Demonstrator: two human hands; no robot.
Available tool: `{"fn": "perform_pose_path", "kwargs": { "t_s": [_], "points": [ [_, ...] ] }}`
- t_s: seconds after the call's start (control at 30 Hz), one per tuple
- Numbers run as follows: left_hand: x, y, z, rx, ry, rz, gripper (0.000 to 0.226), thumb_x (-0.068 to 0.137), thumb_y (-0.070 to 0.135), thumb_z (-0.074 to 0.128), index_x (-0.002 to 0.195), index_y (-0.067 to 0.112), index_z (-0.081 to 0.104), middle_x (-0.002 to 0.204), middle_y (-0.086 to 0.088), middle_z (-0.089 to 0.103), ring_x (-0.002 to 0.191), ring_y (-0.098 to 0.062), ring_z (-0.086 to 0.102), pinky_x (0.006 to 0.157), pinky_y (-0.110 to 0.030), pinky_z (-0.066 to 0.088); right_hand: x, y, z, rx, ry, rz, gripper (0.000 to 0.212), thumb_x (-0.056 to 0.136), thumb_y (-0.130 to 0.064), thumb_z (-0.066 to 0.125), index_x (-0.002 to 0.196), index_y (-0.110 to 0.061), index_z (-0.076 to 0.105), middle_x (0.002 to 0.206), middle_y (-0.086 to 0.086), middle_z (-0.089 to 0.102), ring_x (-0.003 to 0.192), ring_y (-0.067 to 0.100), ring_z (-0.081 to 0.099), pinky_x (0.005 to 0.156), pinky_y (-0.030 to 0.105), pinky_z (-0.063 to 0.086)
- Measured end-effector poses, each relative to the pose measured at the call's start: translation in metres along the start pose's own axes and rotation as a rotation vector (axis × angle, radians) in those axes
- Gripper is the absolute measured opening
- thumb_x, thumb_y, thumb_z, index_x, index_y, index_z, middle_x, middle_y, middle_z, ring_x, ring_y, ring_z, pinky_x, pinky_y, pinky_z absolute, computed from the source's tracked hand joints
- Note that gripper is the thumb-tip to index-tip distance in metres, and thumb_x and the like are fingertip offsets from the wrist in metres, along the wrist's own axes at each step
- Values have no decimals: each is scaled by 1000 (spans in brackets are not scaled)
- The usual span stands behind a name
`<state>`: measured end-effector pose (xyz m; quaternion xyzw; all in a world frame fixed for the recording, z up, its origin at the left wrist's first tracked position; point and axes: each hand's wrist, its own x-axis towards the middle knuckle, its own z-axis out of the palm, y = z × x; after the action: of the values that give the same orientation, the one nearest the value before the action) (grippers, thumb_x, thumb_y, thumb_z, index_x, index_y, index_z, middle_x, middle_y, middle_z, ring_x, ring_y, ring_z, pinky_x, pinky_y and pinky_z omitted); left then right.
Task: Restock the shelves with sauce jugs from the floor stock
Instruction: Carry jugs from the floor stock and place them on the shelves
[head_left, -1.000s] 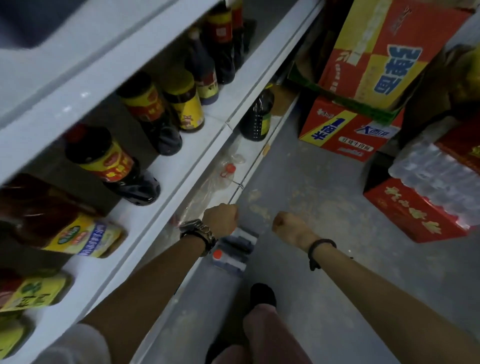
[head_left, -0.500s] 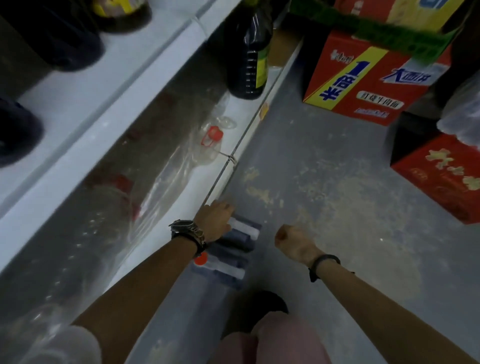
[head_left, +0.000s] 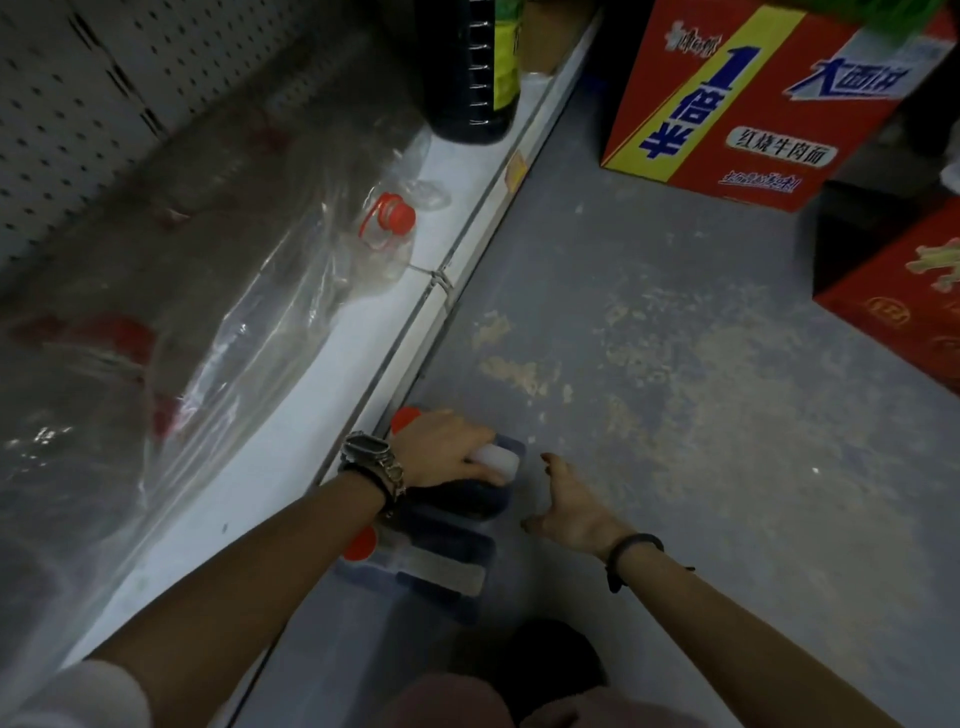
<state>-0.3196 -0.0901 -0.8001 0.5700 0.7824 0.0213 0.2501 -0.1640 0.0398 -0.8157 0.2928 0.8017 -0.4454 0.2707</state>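
Note:
Two dark sauce jugs with red caps stand on the grey floor against the shelf base. My left hand (head_left: 448, 451) grips the white handle of the farther jug (head_left: 485, 501). The nearer jug (head_left: 434, 574) stands just behind it, untouched. My right hand (head_left: 569, 506) hovers beside the farther jug with its fingers spread, holding nothing. The white bottom shelf (head_left: 322, 384) runs along the left, and a large dark jug with a green label (head_left: 470, 73) stands on it at the far end.
Clear empty jugs with red caps in plastic wrap (head_left: 249, 312) fill most of the bottom shelf. Red and yellow cartons (head_left: 748, 98) and a red box (head_left: 904, 306) stand on the floor at the right. My knee and shoe show at the bottom edge.
I have bent down, so the upper shelves left the view. My left hand came down onto the farther jug's handle and closed round it. My right hand unclenched and spread beside the jug.

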Motion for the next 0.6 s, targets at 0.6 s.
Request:
{"fn": "perform_pose_path", "kwargs": {
  "t_s": [0.6],
  "points": [
    [9, -4, -7, -219, 47, -113, 32, 70, 57, 73, 71, 30, 56, 70, 9, 58, 69, -10, 57, 53, -16, 32, 45, 0, 34, 348, 158, -314, 75, 77, -12, 76, 130, -14, 23, 107, -5, 45, 81, -2, 46, 61, 3, 43]
  ]
}}
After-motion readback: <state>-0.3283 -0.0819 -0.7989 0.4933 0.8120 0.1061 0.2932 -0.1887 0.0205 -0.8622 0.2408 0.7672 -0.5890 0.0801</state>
